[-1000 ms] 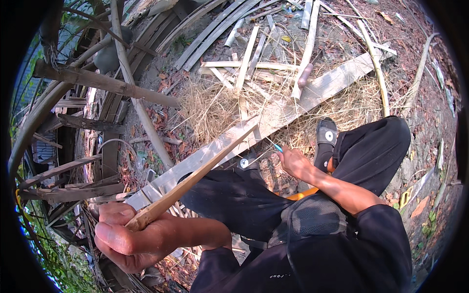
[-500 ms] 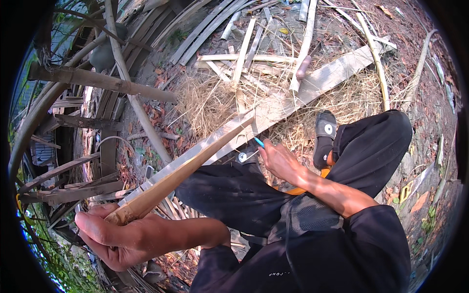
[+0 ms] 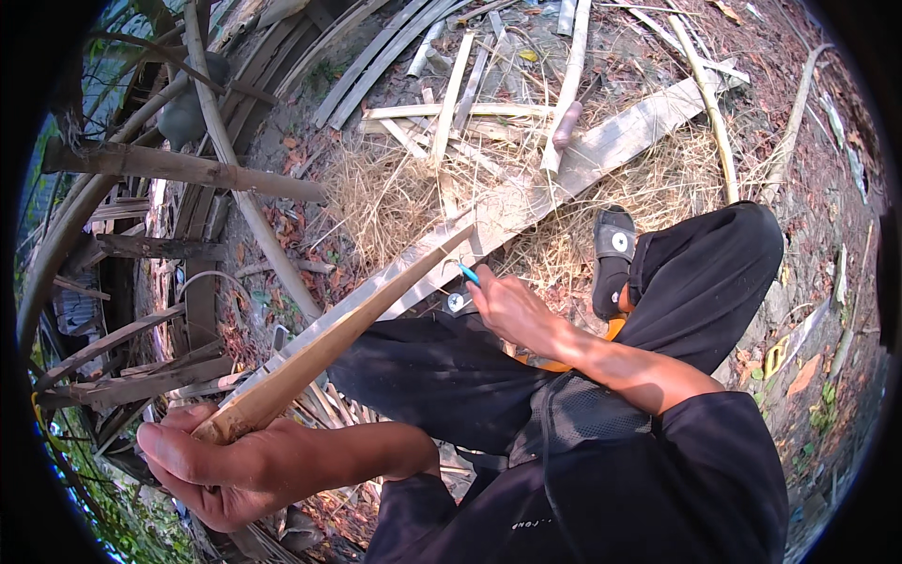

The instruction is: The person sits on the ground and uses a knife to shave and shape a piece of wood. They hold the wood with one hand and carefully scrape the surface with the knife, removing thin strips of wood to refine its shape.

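My left hand is closed around the thick near end of a long, tapering bamboo strip. The strip slants up and away to the right, and its thin far tip lies over a long grey board. Close to that tip, my right hand is closed on a slim tool with a blue handle. Most of the tool is hidden by my fingers, and its working end is hard to make out. A small pale curl shows beside the blue part.
Dry shavings lie around the board. Split bamboo pieces are scattered beyond. A wooden frame of poles stands at the left. On the ground at right is a yellow-handled saw. My sandalled foot rests beside the board.
The whole view has shifted slightly. My right hand and the blue-handled tool remain near the strip's tip, and a pale curl now shows there. Both hands keep their grip.
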The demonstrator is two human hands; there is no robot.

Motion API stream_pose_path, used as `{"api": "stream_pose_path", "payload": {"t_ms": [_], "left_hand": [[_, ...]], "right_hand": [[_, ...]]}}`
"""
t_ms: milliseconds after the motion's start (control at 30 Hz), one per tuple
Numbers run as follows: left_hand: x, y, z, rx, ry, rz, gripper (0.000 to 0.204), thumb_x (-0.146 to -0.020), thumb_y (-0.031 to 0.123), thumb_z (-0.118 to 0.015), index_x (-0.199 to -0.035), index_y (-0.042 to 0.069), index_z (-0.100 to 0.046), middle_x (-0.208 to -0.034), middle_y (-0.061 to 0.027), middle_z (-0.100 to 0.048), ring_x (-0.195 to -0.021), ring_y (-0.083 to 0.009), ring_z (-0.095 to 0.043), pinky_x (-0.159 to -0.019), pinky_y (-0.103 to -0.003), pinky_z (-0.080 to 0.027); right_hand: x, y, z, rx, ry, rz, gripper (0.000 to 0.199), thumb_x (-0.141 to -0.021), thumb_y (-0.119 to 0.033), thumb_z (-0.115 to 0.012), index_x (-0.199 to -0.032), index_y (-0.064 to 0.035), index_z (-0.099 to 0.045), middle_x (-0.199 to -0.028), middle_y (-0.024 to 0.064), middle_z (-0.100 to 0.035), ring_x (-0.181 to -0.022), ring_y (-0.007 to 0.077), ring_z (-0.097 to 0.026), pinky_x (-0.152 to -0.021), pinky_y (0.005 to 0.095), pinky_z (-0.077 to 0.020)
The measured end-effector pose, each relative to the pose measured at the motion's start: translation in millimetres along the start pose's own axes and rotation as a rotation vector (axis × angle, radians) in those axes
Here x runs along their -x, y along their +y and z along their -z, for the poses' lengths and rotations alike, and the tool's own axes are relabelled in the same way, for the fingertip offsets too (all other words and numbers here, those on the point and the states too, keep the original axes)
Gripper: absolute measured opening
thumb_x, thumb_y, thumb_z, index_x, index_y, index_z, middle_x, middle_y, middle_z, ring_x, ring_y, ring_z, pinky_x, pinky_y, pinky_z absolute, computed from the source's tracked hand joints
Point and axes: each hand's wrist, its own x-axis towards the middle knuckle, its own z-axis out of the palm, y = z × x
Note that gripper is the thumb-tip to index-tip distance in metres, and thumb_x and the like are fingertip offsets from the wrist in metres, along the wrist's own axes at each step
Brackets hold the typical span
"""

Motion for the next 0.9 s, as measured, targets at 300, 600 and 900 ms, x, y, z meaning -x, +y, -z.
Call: {"api": "stream_pose_path", "payload": {"t_ms": [300,600,900], "left_hand": [[3.5,6.3,-0.3,0.060,-0.025,0.004,0.030,-0.084,0.018,-0.060,-0.062,-0.002,-0.059,-0.061,-0.0033,-0.052,-0.056,-0.0106,-0.047,-0.052,-0.024,-0.040],[0.1,6.3,-8.2,0.026,-0.075,0.081,0.030,-0.084,0.022,-0.061,-0.068,-0.002,-0.062,-0.064,-0.0022,-0.053,-0.061,-0.0110,-0.051,-0.058,-0.025,-0.041],[1.5,-0.6,-9.7,0.035,-0.030,-0.010,0.034,-0.086,0.019,-0.059,-0.058,0.000,-0.056,-0.058,-0.0028,-0.048,-0.053,-0.0114,-0.045,-0.051,-0.024,-0.038]], "right_hand": [[-23.9,16.9,14.7,0.147,-0.050,0.000,0.020,-0.092,-0.018,-0.048,-0.089,0.0023,-0.045,-0.050,0.0198,-0.051,-0.050,0.0407,-0.054,-0.046,0.0472,-0.0399],[-34.5,48.3,6.4,0.148,-0.105,-0.076,0.025,-0.094,-0.023,-0.041,-0.096,0.0016,-0.045,-0.055,0.0216,-0.053,-0.053,0.0416,-0.055,-0.050,0.0499,-0.0427],[-33.7,89.2,-9.8,0.352,-0.045,-0.106,0.028,-0.093,-0.025,-0.044,-0.097,0.0022,-0.047,-0.072,0.0229,-0.060,-0.073,0.0405,-0.061,-0.067,0.0475,-0.0509]]}}
